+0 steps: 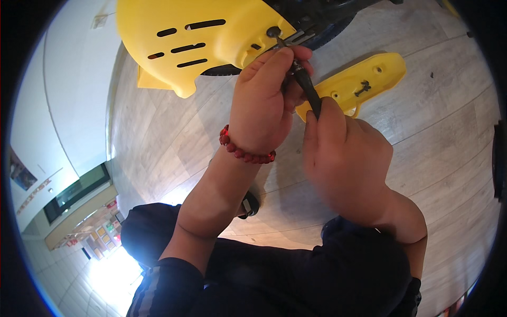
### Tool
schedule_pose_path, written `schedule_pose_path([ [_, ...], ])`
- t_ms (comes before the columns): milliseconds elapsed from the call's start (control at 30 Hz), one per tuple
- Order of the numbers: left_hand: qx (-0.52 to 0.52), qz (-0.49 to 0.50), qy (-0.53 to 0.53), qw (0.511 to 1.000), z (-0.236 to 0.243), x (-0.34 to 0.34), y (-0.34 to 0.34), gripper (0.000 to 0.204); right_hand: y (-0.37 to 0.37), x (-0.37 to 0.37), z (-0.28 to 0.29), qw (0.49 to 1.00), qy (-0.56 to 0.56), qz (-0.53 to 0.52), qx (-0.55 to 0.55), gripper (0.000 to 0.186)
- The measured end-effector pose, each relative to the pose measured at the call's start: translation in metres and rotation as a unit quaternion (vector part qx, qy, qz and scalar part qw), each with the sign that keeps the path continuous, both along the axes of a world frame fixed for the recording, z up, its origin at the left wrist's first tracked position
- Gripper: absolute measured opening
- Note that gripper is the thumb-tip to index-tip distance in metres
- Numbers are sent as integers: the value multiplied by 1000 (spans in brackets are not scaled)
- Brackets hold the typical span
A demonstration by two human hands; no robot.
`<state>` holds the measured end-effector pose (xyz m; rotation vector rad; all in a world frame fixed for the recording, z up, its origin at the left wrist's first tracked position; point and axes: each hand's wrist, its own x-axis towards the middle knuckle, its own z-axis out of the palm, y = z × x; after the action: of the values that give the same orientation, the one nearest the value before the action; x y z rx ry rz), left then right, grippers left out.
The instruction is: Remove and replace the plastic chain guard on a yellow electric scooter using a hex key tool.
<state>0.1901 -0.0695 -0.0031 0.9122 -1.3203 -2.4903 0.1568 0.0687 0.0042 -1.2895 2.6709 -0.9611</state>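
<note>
A screwdriver [308,89] with a dark handle runs between my two hands. My left hand [262,98], with a red bead bracelet [248,155] at its wrist, pinches the metal shaft near the front end. Around the handle's rear end the fingers of my right hand [348,158] are closed. The tip points up at a dark round recess [273,31] by the edge of a large yellow plastic cover [232,39] with several slots. Whether the tip touches a screw there is too small to tell.
A loose yellow plastic piece [391,68] lies on the wood-look floor [443,132] to the right, with small dark parts [362,88] on it. Black machinery and a dark tyre [334,33] adjoin the cover. A white panel [79,79] stands at the left.
</note>
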Motion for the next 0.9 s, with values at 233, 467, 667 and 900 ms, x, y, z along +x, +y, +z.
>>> schedule_pose_path([
  [233,46,7,-6,999,0,1,-5,23,9,-4,-3,833,-491,54,-250,32],
  [467,79,28,16,996,3,-2,2,21,13,-11,-14,994,-27,61,-89,42],
  [667,73,81,-57,992,4,-7,6,21,18,-21,-11,985,-93,108,-102,47],
  [900,108,26,38,993,-5,-2,0,22,36,-15,-4,725,-655,-5,-214,40],
])
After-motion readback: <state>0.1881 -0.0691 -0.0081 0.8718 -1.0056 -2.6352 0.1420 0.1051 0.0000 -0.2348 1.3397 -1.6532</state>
